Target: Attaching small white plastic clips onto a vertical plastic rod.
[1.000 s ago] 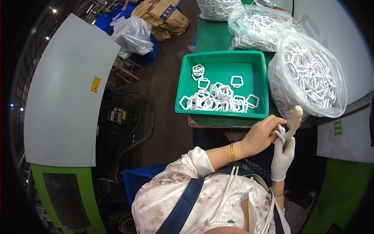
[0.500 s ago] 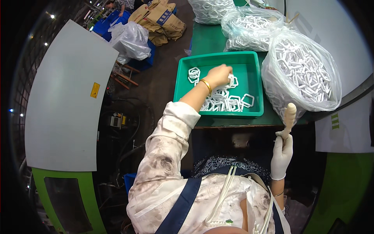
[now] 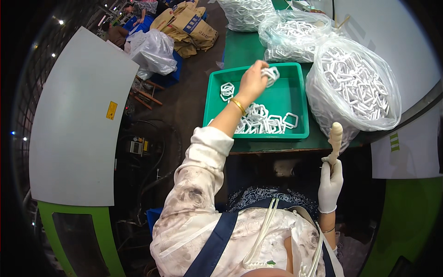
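My bare left hand [image 3: 254,82], a gold bangle at its wrist, is over the far part of a green plastic tray [image 3: 302,104]. Its fingers are closed on a small cluster of white plastic rings [image 3: 271,76], angular in outline. More white plastic rings [image 3: 258,122] lie heaped along the tray's near side, and a few [image 3: 227,90] rest by its left wall. My right hand [image 3: 330,187], in a white glove, is closed round a beige, ridged stick-like tool [image 3: 336,137] that points upward, to the right of the tray's near corner. Its lower end is hidden in the glove.
On the green table [image 3: 237,46], a large clear bag [image 3: 355,87] full of white rings stands right of the tray, with more filled bags [image 3: 295,37] behind. A grey and green machine [image 3: 78,124] stands left. Brown sacks [image 3: 189,23] and people are at the far left.
My left hand has moved up and away from the ring heap toward the tray's far side, carrying the cluster of rings. My right hand still holds the beige tool nearly in place.
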Demonstrator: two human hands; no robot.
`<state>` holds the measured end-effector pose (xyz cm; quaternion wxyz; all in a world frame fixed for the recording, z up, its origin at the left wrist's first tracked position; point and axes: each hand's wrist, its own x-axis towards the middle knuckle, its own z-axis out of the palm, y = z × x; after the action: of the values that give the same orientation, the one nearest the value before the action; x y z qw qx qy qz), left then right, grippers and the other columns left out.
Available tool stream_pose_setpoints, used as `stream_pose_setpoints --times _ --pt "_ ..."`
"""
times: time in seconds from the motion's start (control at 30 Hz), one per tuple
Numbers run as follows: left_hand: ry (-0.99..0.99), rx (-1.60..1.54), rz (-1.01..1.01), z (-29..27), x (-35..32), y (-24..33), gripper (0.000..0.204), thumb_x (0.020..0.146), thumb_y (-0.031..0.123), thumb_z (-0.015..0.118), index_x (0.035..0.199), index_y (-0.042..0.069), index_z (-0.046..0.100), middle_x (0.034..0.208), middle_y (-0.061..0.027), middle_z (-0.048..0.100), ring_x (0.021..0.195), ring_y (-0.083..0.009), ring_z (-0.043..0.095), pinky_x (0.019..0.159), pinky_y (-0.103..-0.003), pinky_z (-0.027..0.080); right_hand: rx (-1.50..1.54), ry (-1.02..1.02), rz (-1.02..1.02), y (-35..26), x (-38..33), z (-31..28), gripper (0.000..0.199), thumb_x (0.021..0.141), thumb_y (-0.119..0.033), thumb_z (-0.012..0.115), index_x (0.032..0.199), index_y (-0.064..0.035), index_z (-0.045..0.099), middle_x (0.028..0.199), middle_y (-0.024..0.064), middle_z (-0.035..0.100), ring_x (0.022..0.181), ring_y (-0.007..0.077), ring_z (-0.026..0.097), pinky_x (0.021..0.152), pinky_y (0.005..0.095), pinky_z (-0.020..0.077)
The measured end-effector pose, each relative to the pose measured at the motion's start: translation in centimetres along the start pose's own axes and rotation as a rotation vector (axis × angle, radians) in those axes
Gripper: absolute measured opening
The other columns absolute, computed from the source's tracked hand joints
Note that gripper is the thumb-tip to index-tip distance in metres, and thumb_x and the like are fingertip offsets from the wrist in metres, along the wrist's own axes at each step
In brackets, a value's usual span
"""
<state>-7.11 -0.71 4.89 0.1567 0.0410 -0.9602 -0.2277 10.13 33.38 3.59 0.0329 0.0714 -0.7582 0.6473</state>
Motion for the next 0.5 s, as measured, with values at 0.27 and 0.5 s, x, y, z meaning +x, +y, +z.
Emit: stream_pose_setpoints --times 0.27,0.5 --pt "-0.013 -0.621 0.304 -0.1 -9.7 13.6 0.027 0.088 -0.009 0.051 0.111 0.003 0.06 0.102 -0.0101 0.066 0.094 -0.0206 0.066 0.083 -0.033 0.053 -0.045 -0.057 -0.095 -0.8 1.5 1.6 0.025 0.111 -0.018 0.041 0.111 -0.0019 0.06 0.07 -0.008 0.037 0.058 0.0008 0.03 0.052 0.0215 0.024" --pt "-0.152 -1.353 -0.159 2.9 -13.4 15.5 0.02 0.103 -0.001 0.044 0.118 0.006 0.054 0.108 -0.0069 0.062 0.102 -0.0173 0.064 0.09 -0.03 0.052 -0.069 -0.028 -0.041 0.9 1.1 1.0 0.018 0.109 -0.016 0.045 0.107 -0.0033 0.057 0.076 -0.0069 0.041 0.061 0.0016 0.034 0.054 0.0208 0.0275"
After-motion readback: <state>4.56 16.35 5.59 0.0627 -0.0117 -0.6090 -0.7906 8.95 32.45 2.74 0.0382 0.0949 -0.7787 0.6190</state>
